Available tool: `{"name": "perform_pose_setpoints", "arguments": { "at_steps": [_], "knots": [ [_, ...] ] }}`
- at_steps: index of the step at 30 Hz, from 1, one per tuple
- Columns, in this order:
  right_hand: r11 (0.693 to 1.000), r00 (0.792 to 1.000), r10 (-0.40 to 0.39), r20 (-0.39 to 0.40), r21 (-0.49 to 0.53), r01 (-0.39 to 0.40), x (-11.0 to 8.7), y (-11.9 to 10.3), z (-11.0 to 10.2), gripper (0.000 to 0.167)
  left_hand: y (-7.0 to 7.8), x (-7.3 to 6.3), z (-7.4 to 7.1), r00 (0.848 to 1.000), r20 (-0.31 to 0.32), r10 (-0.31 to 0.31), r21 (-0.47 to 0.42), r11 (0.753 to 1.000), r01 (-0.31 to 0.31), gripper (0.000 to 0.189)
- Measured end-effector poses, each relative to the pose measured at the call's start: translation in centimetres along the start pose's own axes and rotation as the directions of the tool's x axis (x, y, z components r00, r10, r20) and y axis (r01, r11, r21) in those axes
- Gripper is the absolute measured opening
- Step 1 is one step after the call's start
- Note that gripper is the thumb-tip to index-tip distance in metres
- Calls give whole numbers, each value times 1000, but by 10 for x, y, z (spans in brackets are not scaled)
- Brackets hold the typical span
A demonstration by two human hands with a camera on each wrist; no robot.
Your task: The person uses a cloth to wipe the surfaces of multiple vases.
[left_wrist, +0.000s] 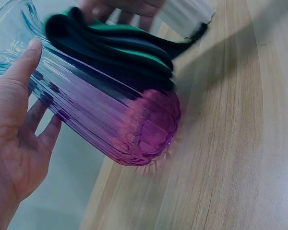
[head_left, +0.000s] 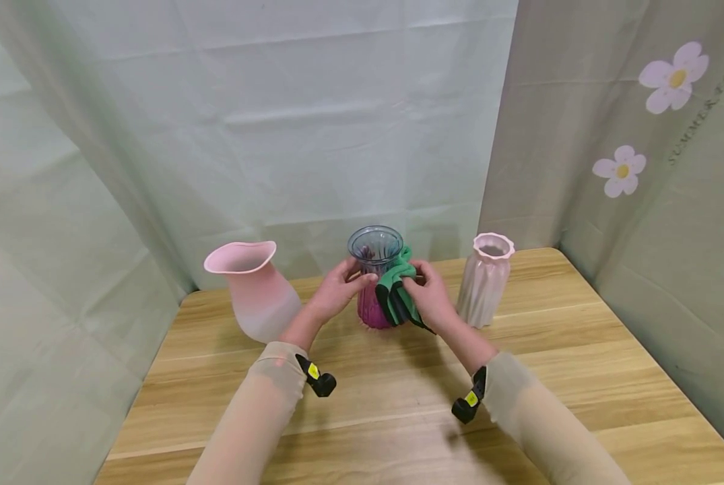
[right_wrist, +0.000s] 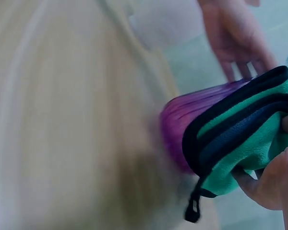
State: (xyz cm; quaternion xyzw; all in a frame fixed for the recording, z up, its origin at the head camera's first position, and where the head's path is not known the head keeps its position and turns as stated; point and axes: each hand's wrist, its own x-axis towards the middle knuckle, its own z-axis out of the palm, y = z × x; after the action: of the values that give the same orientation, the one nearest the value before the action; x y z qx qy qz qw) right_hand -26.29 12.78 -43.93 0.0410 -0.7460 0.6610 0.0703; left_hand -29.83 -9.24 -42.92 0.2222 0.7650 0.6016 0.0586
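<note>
A ribbed glass vase [head_left: 370, 300], bluish at the rim and magenta at the base, stands upright on the table in the head view. My left hand [head_left: 337, 291] grips its upper left side; in the left wrist view the thumb lies in front and the fingers go behind the glass [left_wrist: 101, 110]. On the other side my right hand [head_left: 431, 294] pinches a folded green cloth [head_left: 396, 283] with dark edging, which lies against the vase's right side. In the right wrist view the cloth [right_wrist: 245, 139] hides much of the glass, and a dark loop hangs from its corner.
A pink-and-white vase [head_left: 261, 303] with a flared mouth stands at the left. To the right is a pale pink pleated vase [head_left: 484, 286], close to the right forearm. Behind the wooden table [head_left: 392, 417] hangs a pale curtain [head_left: 313, 121].
</note>
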Motion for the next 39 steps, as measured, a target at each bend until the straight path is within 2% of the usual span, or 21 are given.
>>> {"name": "perform_pose_setpoints", "arguments": {
  "at_steps": [5,8,19,24,29,34,39],
  "knots": [
    [997,1000,27,-9,-66,-27,-7,29,-1,29,0,0,0,1000,-5,0,5,1000,0,63],
    [996,999,39,-23,-84,-41,-10,38,-1,29,1,-1,0,1000,-5,-13,5,1000,14,64],
    [996,996,73,-50,-43,-75,-15,35,1,30,1,0,1,1000,-3,-2,1,1000,2,63],
    [998,997,56,-58,-35,-58,-12,26,3,30,-1,1,1,1000,-1,0,-13,1000,0,63],
    [1000,998,21,-63,-18,-23,-9,2,7,30,0,1,0,1000,-7,-2,6,1000,2,61],
    [997,998,-14,-59,79,19,-3,-21,10,27,0,1,-1,1000,-4,16,4,1000,-16,61],
    [979,996,-52,-69,192,64,-1,-31,7,25,0,0,0,1000,-3,1,8,1000,-1,63]
  ]
}}
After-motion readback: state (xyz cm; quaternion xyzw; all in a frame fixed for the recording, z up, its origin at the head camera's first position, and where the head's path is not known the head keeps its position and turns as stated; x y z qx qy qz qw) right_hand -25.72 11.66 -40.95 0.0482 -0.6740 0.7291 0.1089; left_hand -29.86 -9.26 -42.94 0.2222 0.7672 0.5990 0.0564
